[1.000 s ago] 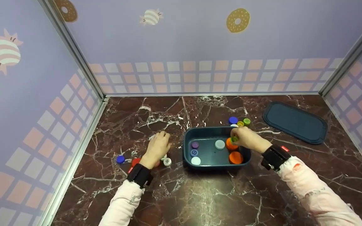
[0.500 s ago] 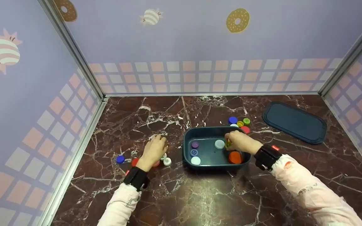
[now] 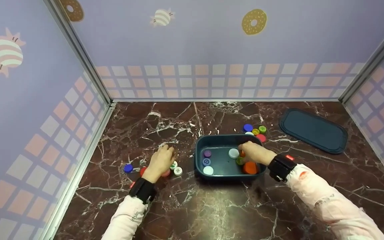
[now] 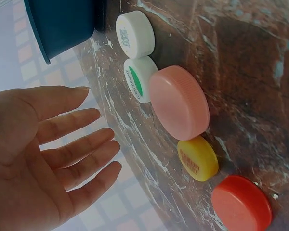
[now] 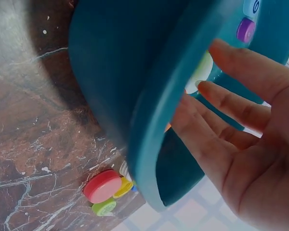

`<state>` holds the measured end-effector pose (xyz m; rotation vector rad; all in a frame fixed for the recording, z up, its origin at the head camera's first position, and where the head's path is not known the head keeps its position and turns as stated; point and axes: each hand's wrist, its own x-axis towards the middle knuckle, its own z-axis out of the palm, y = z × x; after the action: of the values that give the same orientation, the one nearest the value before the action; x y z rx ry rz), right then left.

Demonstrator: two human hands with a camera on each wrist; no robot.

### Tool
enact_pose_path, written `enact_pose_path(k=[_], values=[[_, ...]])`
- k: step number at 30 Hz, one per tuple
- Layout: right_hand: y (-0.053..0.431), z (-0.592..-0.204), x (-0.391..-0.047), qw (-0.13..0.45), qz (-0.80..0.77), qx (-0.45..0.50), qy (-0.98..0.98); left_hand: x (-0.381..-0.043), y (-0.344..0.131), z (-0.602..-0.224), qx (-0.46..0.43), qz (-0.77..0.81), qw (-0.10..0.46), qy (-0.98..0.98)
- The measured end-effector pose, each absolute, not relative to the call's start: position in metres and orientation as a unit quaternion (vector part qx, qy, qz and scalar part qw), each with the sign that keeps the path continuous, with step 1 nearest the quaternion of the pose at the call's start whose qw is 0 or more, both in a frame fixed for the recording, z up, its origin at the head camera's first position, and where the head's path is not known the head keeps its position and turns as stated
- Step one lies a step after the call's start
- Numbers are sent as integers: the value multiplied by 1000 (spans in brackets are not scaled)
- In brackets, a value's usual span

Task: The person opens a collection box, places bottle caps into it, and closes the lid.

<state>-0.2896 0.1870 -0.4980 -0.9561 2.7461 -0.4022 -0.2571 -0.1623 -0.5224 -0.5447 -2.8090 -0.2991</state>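
Over the table, my left hand [image 3: 161, 161] hovers with relaxed fingers and an empty palm [image 4: 33, 163]. Below and beside it lie bottle caps: a pink cap [image 4: 179, 102], a yellow cap [image 4: 198, 159], a red cap [image 4: 242, 204] and two white caps [image 4: 136, 34], one with a green mark. My right hand [image 3: 256, 152] reaches into the dark teal box [image 3: 230, 177], its fingers loosely spread and thumb apart. Near its fingertips is a green cap [image 3: 239, 161], partly hidden. Orange caps [image 3: 250, 168], white caps [image 3: 234, 153] and purple caps [image 3: 207, 153] lie on the box floor.
Behind the box, a blue cap [image 3: 248, 127], a green cap [image 3: 262, 129], a yellow cap [image 3: 255, 132] and a red-pink cap [image 3: 261, 137] cluster. The flat lid [image 3: 313, 131] lies back right. Another blue cap [image 3: 128, 168] sits far left. Patterned walls [image 3: 192, 40] enclose the marble table.
My right hand has moved left and lower inside the box, and the green cap it was holding now sits beside its fingertips. My left hand has shifted slightly left and toward the body.
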Motion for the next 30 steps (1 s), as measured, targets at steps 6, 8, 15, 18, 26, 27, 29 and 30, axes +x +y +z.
enact_pose_path(k=[6,8,15,18,26,27,29,30], values=[[191,-494,-291,102,-144,-323,930,-257,-163,-522,-184,-105,118,-970],[193,-492,-291,100,-148,-328,928,-258,-163,-523,-181,-108,108,-971],[195,-490,-290,93,-146,-334,926,-255,-160,-529,-164,-116,55,-978],[196,-490,-290,88,-143,-331,929,-255,-159,-532,-156,-111,44,-981],[199,-487,-291,73,-150,-338,926,-260,-158,-538,-148,-128,16,-980],[199,-487,-291,72,-150,-338,926,-265,-161,-548,-157,-125,30,-979],[200,-487,-290,69,-150,-337,927,-265,-160,-550,-158,-129,33,-978],[201,-487,-290,67,-149,-336,927,-266,-160,-550,-159,-131,38,-978]])
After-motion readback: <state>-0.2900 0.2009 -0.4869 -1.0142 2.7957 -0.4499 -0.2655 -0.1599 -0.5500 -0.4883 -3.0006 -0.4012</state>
